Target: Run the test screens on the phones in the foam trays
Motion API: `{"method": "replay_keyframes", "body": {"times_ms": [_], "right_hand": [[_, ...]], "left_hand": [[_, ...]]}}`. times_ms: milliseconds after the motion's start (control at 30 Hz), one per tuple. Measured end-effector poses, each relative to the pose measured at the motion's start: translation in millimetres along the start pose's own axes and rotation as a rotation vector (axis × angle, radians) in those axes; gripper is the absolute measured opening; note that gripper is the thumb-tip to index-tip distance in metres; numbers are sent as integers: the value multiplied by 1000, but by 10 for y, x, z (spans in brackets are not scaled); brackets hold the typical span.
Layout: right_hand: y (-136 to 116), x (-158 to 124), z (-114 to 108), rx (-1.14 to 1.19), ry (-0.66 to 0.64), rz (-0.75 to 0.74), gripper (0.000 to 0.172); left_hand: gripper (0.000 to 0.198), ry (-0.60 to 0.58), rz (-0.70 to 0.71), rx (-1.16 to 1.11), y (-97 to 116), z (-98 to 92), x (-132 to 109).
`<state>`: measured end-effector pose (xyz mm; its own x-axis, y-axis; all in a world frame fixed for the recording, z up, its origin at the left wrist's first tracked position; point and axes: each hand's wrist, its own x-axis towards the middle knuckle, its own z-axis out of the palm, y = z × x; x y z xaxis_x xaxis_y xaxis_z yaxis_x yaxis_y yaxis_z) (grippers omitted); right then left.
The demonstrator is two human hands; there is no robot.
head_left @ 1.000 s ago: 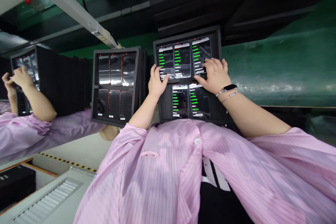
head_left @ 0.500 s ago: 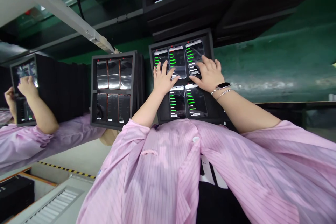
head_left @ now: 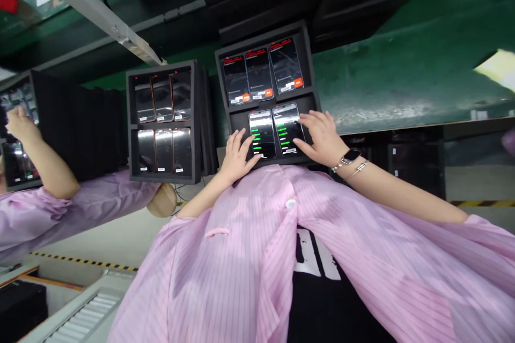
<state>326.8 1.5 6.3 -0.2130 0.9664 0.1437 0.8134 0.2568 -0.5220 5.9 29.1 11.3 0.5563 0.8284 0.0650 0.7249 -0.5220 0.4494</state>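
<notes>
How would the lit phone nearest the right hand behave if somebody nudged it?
The phone looks flat and slab-like, so it would probably stay stiff and slide, not roll. Its glossy face suggests a slippery, perhaps fragile surface. The black tray has raised walls, likely limiting sliding.

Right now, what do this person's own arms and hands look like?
Pink, finely striped sleeves stop well short of the wrists. The left fingers and right fingers wear no gloves. The right arm carries a dark-faced watch and thin silvery bracelet; the left arm shows none.

No text is legible, even on the phones (head_left: 259, 76).
</notes>
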Motion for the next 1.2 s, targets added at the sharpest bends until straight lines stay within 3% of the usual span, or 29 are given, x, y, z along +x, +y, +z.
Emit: {"method": "replay_keyframes", "body": {"times_ms": [133, 333, 900, 1100, 1200], "right_hand": [[-69, -278, 190, -15, -44, -45, 56], [-87, -314, 366, -115, -17, -72, 58], [-35, -355, 426, -189, -21, -127, 66], [-46, -347, 401, -244, -44, -167, 67], [-55, -343, 385, -265, -66, -169, 62]], "left_hand": [[61, -35, -38, 26, 9, 168, -120], [62, -14, -68, 46, 51, 230, -64], [47, -29, -74, 72, 93, 247, -42], [56, -15, -45, 67, 89, 228, -49], [46, -19, -48, 89, 93, 223, -54]]}}
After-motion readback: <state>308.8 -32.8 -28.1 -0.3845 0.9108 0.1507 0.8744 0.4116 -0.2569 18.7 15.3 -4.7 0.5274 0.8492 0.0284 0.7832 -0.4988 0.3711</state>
